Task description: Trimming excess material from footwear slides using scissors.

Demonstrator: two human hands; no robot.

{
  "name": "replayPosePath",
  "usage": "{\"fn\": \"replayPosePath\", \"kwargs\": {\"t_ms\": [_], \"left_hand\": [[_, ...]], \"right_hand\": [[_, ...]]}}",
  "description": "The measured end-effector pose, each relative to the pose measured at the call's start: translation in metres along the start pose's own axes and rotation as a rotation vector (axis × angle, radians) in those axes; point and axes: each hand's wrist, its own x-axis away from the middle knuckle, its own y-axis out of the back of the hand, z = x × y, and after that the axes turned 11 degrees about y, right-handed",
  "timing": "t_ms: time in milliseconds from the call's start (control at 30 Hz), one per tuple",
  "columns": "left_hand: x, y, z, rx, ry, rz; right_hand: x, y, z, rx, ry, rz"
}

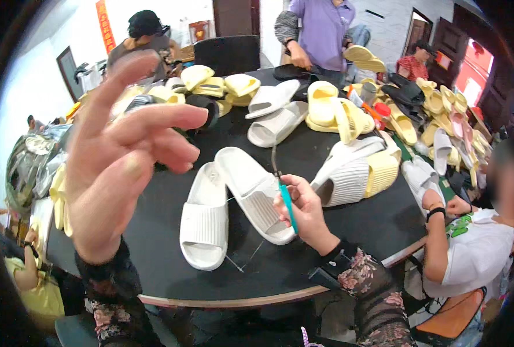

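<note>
My left hand (121, 156) is raised close to the camera, fingers spread, holding nothing. Over the black round table (170, 277), my right hand (303, 211) grips a thin tool with a teal handle (287, 205) and a metal tip pointing up. Just left of that hand lie two white slide sandals: one (205, 217) flat, the other (254, 191) resting angled against it, touching my right hand. A thin pale thread runs from the sandals across the table.
Many white and yellow sandals (326, 110) are piled across the far and right side of the table. A person in a white shirt (471, 248) sits at the right, a person in purple (320, 29) stands at the back, another sits at the far left.
</note>
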Motion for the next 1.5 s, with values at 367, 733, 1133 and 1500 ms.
{"fn": "replayPosePath", "kwargs": {"t_ms": [367,733,1133,1500], "left_hand": [[0.054,0.062,0.16,-0.318,0.535,-0.017],[0.058,0.023,0.154,-1.021,0.146,0.209],[0.03,-0.015,0.153,-0.587,0.427,0.211],[-0.002,-0.036,0.168,-0.637,0.521,0.419]], "right_hand": [[0.003,-0.01,0.002,0.035,-0.065,0.028],[-0.005,-0.006,-0.004,0.063,-0.057,-0.021],[-0.003,-0.005,-0.002,0.051,-0.028,-0.027],[-0.003,-0.003,0.0,0.097,-0.028,-0.012]]}}
